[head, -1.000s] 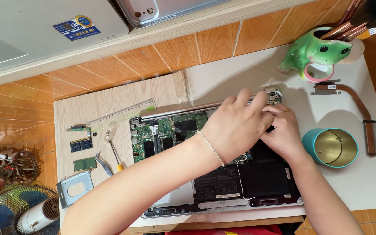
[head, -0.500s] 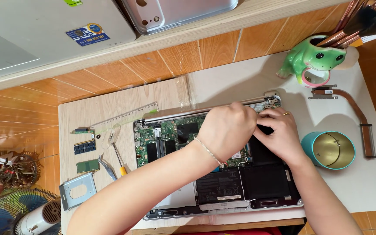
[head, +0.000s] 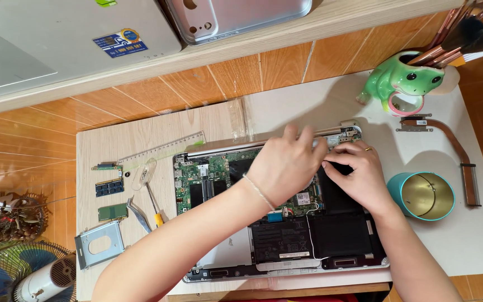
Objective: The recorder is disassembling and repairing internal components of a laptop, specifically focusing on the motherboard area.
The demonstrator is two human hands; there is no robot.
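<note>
The opened laptop (head: 286, 223) lay bottom-up on the counter (head: 476, 246), its back cover off, green circuit board at the left and far side, black battery at the near side. Both hands were at work over the far right corner of it, near the hinge. The left hand (head: 286, 168) lay palm-down across the board, fingers curved toward the far edge; whether its grip pinched anything could not be told, since the back of the hand hid the fingertips. The right hand (head: 359, 176) sat just beside it, touching it, fingers pressed together on a flat black part inside the case.

By my judgement the step in hand was the freeing or seating of a part at that corner. The next move would call for a steady hold on the case by one hand and a light, square pull or push by the other, clear of the thin white wire (head: 310, 235) running toward the battery.

Containers: a teal tin (head: 421, 196) stood to the right of the laptop, apart from it, mouth up, showing only a gold lining. A green frog-shaped cup (head: 401, 83) at the far right held brushes (head: 465, 39). A screwdriver (head: 147, 187), a ruler (head: 163, 150) and small green boards (head: 110, 187) lay left of the laptop.
</note>
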